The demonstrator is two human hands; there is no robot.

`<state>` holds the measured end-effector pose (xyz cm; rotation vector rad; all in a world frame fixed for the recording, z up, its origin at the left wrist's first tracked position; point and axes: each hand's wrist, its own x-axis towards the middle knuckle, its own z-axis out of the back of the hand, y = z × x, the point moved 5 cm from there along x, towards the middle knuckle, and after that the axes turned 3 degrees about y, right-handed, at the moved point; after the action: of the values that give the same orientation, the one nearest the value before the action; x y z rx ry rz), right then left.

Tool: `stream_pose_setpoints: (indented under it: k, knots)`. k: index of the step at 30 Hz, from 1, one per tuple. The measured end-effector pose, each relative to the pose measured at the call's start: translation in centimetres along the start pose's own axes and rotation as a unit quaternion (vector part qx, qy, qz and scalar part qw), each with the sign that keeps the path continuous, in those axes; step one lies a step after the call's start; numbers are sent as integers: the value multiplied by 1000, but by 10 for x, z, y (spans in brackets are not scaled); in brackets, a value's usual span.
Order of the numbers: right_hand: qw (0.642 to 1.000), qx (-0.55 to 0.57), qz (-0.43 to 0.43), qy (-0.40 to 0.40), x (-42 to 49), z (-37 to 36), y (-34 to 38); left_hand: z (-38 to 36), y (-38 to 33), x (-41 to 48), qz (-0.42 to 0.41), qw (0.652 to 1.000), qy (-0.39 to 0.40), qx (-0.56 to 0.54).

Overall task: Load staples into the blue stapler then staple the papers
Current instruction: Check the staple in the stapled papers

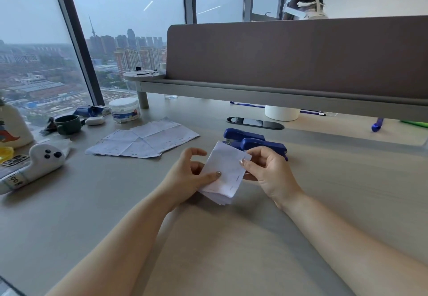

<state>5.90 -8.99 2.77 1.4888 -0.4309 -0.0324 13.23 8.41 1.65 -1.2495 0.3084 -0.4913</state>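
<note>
Both of your hands hold a small folded stack of white papers (pixel 225 170) just above the desk (pixel 115 203). Your left hand (pixel 187 175) pinches its left edge, thumb pressed on top and fingers underneath. Your right hand (pixel 268 170) pinches the right edge, thumb on top near several staples. Its long axis tilts from near-left to far-right, the far corner pointing toward the blue stapler (pixel 252 144). That stapler lies just behind the stack on the desk, partly hidden by it, long axis running left to right, apparently closed. More stapled sheets (pixel 143 139) lie flat, well to the left.
</note>
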Motion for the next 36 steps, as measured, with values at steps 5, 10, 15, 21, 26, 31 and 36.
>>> stream_pose_setpoints:
  k: [5, 10, 15, 21, 26, 31, 36]
  knots:
    - [999, -23, -25, -10, 1, 2, -3, 9, -2, 1, -6, 999, -33, 32]
    - [997, -80, -11, -11, -4, -2, 7, 17, -10, -8, -14, 998, -39, 43]
    - [994, -106, -4, 15, -8, -29, 18, 44, -2, -39, 1, 999, -13, -35]
    - [983, -126, 22, 131, -11, -137, 26, 135, 18, -117, 30, 989, -137, -52]
    - [962, -101, 57, 246, -31, -263, 39, 223, 36, -213, 58, 963, -261, -5]
    - [924, -107, 77, 358, -66, -372, 39, 284, 70, -301, 108, 920, -374, 42]
    - [854, -208, 119, 462, -105, -448, 25, 315, 115, -365, 188, 893, -396, 100]
